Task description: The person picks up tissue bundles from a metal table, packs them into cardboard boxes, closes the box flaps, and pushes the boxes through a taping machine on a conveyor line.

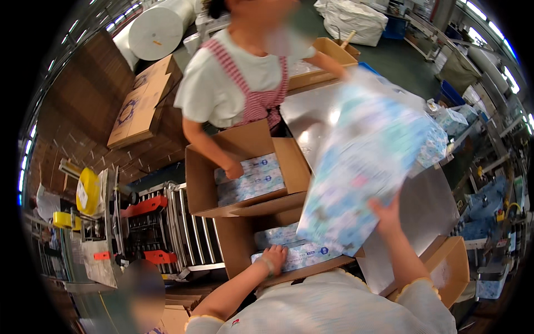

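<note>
"How far along, from the left?"
"The near cardboard carton (pixel 235 239) looks part-filled: smooth printed packs (pixel 312 257) lie inside. The left hand (pixel 274 259) rests on one; whether its fingers grip, I can't tell."
"And rightward?"
"One big boxy bundle (pixel 364 167), pale blue, motion-blurred, remains outside, tilted above the carton's right side and the shiny metal bench (pixel 429 207). The right hand's (pixel 387 216) fingers are clamped on its lower edge."

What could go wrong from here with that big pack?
The big flowered pack is tilted, and the right hand grips it near its lower end, so it might slip.

Its low end hangs over the near box, close to the left hand on the smaller packs inside; fingers could get pinched.
</note>
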